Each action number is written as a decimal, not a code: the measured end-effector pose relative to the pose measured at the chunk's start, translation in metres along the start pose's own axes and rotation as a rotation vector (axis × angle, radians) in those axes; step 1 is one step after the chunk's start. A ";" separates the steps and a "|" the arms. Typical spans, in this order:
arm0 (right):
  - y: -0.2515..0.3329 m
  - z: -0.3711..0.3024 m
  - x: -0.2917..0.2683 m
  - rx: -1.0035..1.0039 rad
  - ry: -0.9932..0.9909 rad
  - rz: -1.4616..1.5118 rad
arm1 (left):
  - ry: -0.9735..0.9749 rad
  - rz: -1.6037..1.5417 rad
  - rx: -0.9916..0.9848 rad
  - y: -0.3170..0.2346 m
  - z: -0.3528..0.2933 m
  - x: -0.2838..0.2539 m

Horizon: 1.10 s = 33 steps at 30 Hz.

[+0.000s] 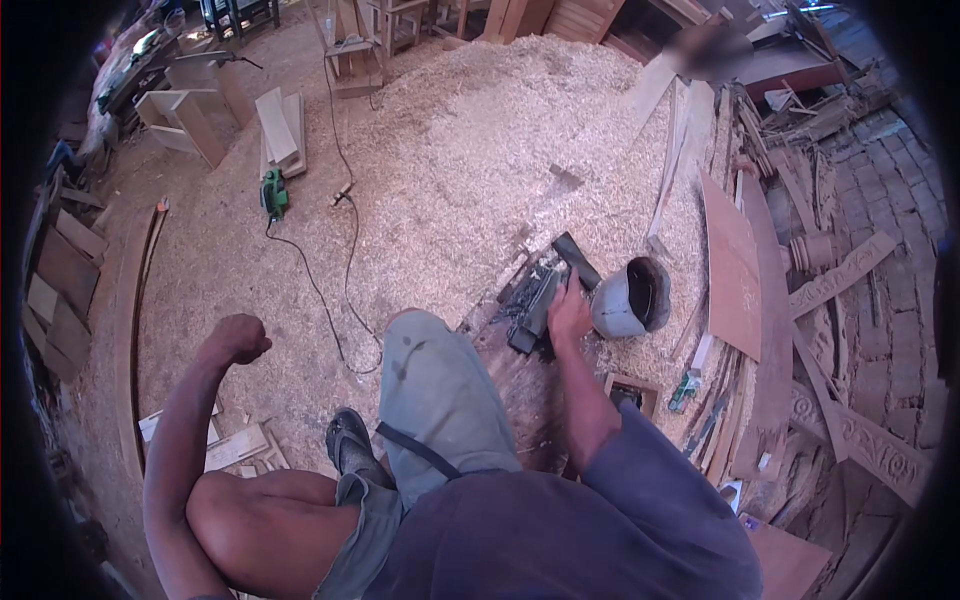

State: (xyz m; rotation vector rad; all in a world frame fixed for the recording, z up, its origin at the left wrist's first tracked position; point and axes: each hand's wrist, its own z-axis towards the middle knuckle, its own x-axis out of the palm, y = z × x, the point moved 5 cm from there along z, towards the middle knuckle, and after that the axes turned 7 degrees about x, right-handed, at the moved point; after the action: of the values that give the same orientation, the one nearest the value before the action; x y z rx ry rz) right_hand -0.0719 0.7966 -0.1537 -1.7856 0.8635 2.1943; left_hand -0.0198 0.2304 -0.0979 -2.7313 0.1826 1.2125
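Note:
My left hand (240,339) is closed in a fist above the shavings-strewn floor at the left, and no object shows in it. Low in front of me, my right hand (570,314) is closed on a dark block-shaped piece (540,306); its exact kind is not clear, and the fingers are partly hidden. A black bar-like piece (576,259) lies just beyond that hand. Close to its right stands a grey metal pail (615,304) with a dark inside, tilted a little. Wood shavings surround these things.
A green electric planer (273,195) rests at the left, its cord (312,290) running toward my knee. Boards (280,130) lie beyond it. A brown panel (732,265), carved wood strips (858,435) and a green-handled tool (684,390) are at the right.

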 end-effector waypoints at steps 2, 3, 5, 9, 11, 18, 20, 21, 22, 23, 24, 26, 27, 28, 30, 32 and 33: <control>0.002 -0.026 -0.001 0.004 0.080 -0.043 | -0.050 -0.024 -0.023 0.001 -0.004 -0.003; -0.004 -0.042 -0.001 0.023 0.154 -0.105 | -0.061 -0.073 0.019 -0.004 -0.005 -0.004; -0.010 -0.045 0.002 0.055 0.181 -0.093 | -0.067 -0.125 0.070 -0.006 -0.004 -0.004; 0.012 -0.013 -0.012 0.026 0.128 -0.027 | -0.020 -0.040 0.028 0.000 -0.013 -0.012; 0.005 0.000 -0.009 -0.005 -0.010 0.000 | -0.016 -0.008 0.040 -0.003 -0.005 -0.012; -0.002 -0.033 -0.011 0.051 0.208 -0.075 | -0.133 -0.135 0.025 0.004 -0.011 -0.038; -0.004 0.008 -0.016 -0.053 -0.018 -0.050 | -0.139 -0.068 0.012 0.007 0.005 -0.042; -0.001 0.008 -0.009 -0.060 -0.012 -0.035 | -0.142 -0.062 -0.004 0.012 0.000 -0.048; 0.003 0.008 -0.005 -0.036 -0.015 -0.046 | -0.178 -0.044 -0.007 0.014 -0.007 -0.056; 0.008 0.007 -0.002 -0.016 -0.020 -0.056 | -0.217 -0.027 -0.013 0.017 -0.016 -0.065; 0.008 -0.006 0.004 -0.044 -0.002 -0.013 | -0.213 -0.070 -0.060 0.014 -0.024 -0.074; -0.001 -0.035 0.014 -0.059 0.125 -0.104 | -0.282 0.012 -0.024 0.012 -0.031 -0.091; -0.002 -0.049 0.004 -0.052 0.181 -0.123 | -0.286 -0.001 -0.026 0.007 -0.030 -0.096; 0.000 -0.059 -0.004 -0.048 0.237 -0.143 | -0.291 -0.014 -0.030 0.002 -0.029 -0.103; -0.019 -0.048 -0.018 -0.146 0.196 -0.130 | -0.310 0.020 0.014 -0.019 -0.026 -0.128; 0.001 -0.047 -0.030 -0.179 0.158 -0.096 | -0.291 0.065 -0.057 -0.017 -0.033 -0.133; 0.011 -0.047 -0.045 -0.167 0.109 -0.079 | -0.275 0.091 -0.054 -0.021 -0.035 -0.134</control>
State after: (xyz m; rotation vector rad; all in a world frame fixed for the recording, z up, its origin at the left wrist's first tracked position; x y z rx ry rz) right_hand -0.0263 0.7720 -0.1133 -1.9949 0.6335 2.1942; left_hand -0.0801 0.2510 0.0266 -2.5883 0.2464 1.6224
